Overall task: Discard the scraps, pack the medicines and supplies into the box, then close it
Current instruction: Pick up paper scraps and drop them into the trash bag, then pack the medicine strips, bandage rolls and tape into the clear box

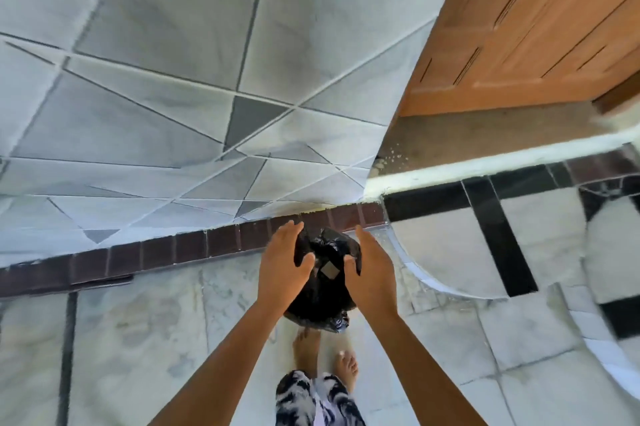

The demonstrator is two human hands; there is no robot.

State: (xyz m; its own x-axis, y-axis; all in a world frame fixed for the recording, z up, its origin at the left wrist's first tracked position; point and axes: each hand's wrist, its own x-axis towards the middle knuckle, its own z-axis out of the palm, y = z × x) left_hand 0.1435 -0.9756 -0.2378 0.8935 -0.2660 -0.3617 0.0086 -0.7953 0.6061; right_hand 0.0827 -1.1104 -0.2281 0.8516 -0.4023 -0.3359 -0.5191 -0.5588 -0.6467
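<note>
A black plastic bag stands on the tiled floor against the base of the wall, just ahead of my bare feet. My left hand grips the bag's left upper edge, fingers over the crumpled top. My right hand holds its right side, thumb hooked into the plastic. Inside the bag's mouth lies a small grey square scrap. The medicines, supplies and the box are out of view.
A grey wall with triangle-pattern tiles rises ahead, with a dark brick-coloured skirting along its foot. A wooden door stands at the upper right above a white threshold. The floor has white and black tiles.
</note>
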